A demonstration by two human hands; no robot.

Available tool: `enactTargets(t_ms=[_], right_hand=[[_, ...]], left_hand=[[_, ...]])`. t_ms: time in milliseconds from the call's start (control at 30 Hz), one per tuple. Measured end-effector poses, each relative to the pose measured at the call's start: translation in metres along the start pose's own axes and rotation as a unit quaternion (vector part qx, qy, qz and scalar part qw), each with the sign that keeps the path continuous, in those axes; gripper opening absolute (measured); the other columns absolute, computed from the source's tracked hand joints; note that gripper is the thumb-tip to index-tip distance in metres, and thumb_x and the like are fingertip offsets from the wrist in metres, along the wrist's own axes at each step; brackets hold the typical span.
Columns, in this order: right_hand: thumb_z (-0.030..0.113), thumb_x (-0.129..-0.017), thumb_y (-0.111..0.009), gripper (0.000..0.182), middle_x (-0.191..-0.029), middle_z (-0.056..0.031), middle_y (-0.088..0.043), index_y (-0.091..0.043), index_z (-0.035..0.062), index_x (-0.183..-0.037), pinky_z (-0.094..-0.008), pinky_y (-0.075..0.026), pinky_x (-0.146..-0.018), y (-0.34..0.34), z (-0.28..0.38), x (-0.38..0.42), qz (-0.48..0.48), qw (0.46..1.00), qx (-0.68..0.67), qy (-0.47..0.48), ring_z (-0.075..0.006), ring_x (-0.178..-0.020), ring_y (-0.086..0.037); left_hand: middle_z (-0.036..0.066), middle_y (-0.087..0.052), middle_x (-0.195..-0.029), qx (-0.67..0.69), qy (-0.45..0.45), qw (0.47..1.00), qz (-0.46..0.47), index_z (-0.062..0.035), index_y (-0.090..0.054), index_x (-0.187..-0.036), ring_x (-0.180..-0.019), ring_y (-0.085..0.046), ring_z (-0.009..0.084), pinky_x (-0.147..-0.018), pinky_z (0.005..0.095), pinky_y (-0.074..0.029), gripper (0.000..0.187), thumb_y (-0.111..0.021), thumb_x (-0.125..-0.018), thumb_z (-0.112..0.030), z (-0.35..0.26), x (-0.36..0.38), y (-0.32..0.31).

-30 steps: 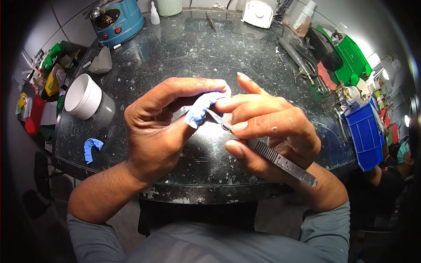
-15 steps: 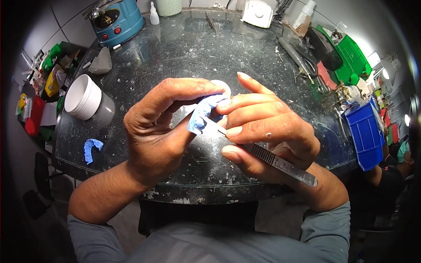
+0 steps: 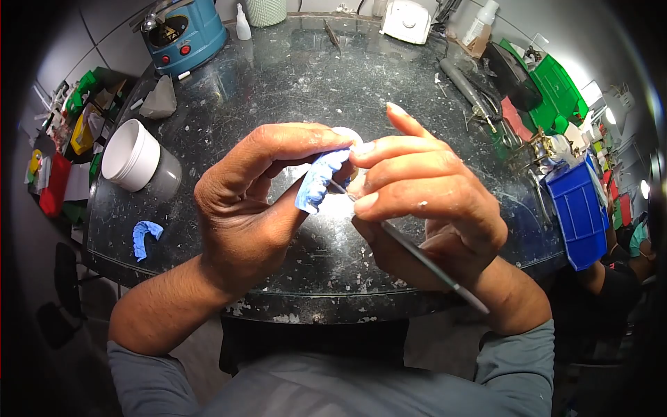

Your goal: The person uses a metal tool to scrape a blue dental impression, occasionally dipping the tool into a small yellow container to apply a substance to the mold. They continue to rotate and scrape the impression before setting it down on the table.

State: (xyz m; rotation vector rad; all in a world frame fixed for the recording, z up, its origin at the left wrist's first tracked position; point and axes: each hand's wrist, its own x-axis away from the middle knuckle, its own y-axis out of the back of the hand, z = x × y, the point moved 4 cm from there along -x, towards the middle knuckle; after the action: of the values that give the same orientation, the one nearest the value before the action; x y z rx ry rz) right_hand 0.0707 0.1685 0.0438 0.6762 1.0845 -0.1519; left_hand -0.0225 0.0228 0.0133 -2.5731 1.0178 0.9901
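Note:
My left hand (image 3: 243,198) is closed around a blue dental arch model (image 3: 319,182), held tilted above the table with its row of teeth facing right. A pale area of the piece shows by the thumb and finger at its upper end. In a pen-like grip, my right hand (image 3: 438,194) holds a metal scalpel (image 3: 427,260), its slim handle slanting down toward my wrist. The thin tip points at the inner side of the arch; whether it touches is hidden. My right fingertips rest close to the upper end of the arch, little finger raised.
A second blue dental arch (image 3: 146,238) lies at the left. Behind it stand a white tub (image 3: 132,156), a grey lump (image 3: 160,97) and a blue machine (image 3: 184,38). At right are a handpiece (image 3: 469,90), a blue tray (image 3: 575,215) and a green case (image 3: 556,90).
The scalpel has rolled so its handle now shows its narrow edge instead of its marked flat face. My right fingers have shifted slightly; the arch has turned a little in my left hand.

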Motion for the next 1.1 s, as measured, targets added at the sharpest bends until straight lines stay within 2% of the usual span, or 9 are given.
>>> enactTargets(t_ms=[567, 667, 967, 1033, 1100], right_hand=[[-0.001, -0.076, -0.077, 0.022, -0.092, -0.01, -0.069, -0.067, 0.0091, -0.093, -0.0556, -0.038, -0.107, 0.0035, -0.0026, 0.0, 0.035, 0.999, -0.014, -0.004, -0.0294, -0.101, -0.068], [-0.001, -0.077, -0.077, 0.02, -0.092, -0.0102, -0.069, -0.067, 0.0092, -0.092, -0.0559, -0.037, -0.107, 0.0032, -0.0046, 0.0008, 0.017, 0.999, -0.028, -0.003, -0.0296, -0.101, -0.068], [0.0, -0.08, -0.075, 0.017, -0.091, -0.0106, -0.069, -0.067, 0.0087, -0.092, -0.056, -0.037, -0.107, 0.0038, -0.0037, -0.0006, 0.051, 0.998, -0.024, -0.021, -0.0289, -0.1, -0.069], [0.0, -0.079, -0.075, 0.017, -0.092, -0.0106, -0.069, -0.067, 0.0087, -0.091, -0.0557, -0.037, -0.107, 0.0032, -0.0054, 0.0004, 0.027, 0.999, -0.022, -0.013, -0.0288, -0.101, -0.068], [0.0, -0.079, -0.075, 0.017, -0.091, -0.0106, -0.069, -0.067, 0.0087, -0.091, -0.0554, -0.037, -0.107, 0.0026, -0.0038, -0.0012, 0.032, 0.999, -0.015, -0.017, -0.0288, -0.101, -0.069]], left_hand=[[0.018, -0.062, -0.115, -0.006, 0.002, 1.0, 0.015, 0.0049, -0.058, -0.113, -0.113, -0.061, 0.0252, -0.101, 0.0369, -0.049, 0.031, -0.059, -0.083, 0.009, 0.0024, -0.0001, 0.0021], [0.018, -0.062, -0.115, -0.017, -0.025, 0.999, 0.023, 0.005, -0.058, -0.113, -0.112, -0.061, 0.0251, -0.101, 0.0365, -0.049, 0.03, -0.059, -0.083, 0.009, 0.0013, -0.0012, 0.0019], [0.017, -0.063, -0.114, -0.01, 0.021, 1.0, 0.015, 0.0047, -0.059, -0.112, -0.112, -0.061, 0.0245, -0.1, 0.036, -0.05, 0.029, -0.059, -0.084, 0.011, 0.003, -0.0008, 0.0003], [0.013, -0.067, -0.108, 0.011, -0.005, 1.0, -0.023, 0.0035, -0.064, -0.108, -0.105, -0.064, 0.0186, -0.094, 0.0299, -0.051, 0.028, -0.059, -0.084, 0.015, 0.0021, -0.0019, -0.0014], [0.013, -0.067, -0.108, 0.017, 0.003, 1.0, -0.026, 0.0035, -0.064, -0.108, -0.105, -0.064, 0.0188, -0.094, 0.0299, -0.051, 0.027, -0.059, -0.084, 0.015, 0.0023, -0.0021, -0.0023]])
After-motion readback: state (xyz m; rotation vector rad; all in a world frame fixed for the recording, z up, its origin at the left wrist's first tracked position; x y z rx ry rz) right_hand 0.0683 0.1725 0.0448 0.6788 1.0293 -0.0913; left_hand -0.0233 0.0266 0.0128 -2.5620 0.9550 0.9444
